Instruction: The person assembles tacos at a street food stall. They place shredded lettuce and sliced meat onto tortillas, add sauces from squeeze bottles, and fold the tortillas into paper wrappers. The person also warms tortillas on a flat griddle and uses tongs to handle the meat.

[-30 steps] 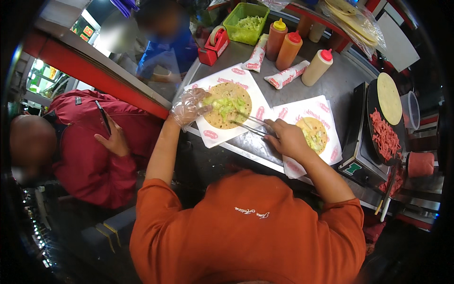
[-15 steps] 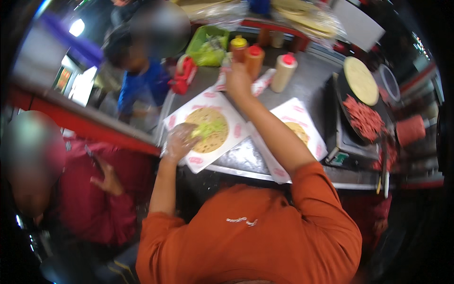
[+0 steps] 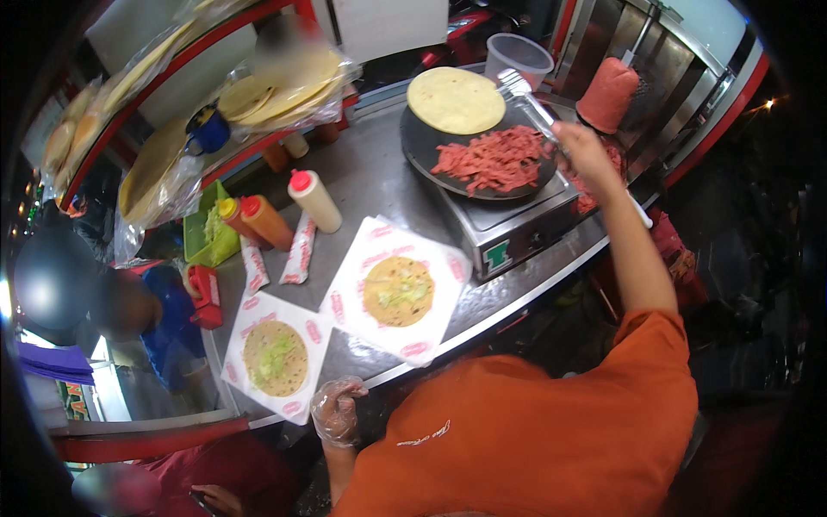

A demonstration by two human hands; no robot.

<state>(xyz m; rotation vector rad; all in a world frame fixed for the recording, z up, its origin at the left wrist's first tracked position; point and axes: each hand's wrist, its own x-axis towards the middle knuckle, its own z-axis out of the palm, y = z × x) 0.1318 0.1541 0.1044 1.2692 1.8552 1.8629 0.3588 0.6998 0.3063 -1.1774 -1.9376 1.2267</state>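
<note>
Tongs (image 3: 527,102) sit gripped in the right hand (image 3: 584,148), their tips over the shredded red meat (image 3: 498,158) on the round black griddle (image 3: 422,148), beside a plain tortilla (image 3: 456,99). The gloved left hand (image 3: 335,412) is curled shut, holding nothing, at the counter edge near a topped tortilla (image 3: 275,358) on white paper (image 3: 255,308)

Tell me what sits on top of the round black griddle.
On the griddle lie a plain tortilla and a heap of shredded red meat. The surface beneath them is covered.
</note>
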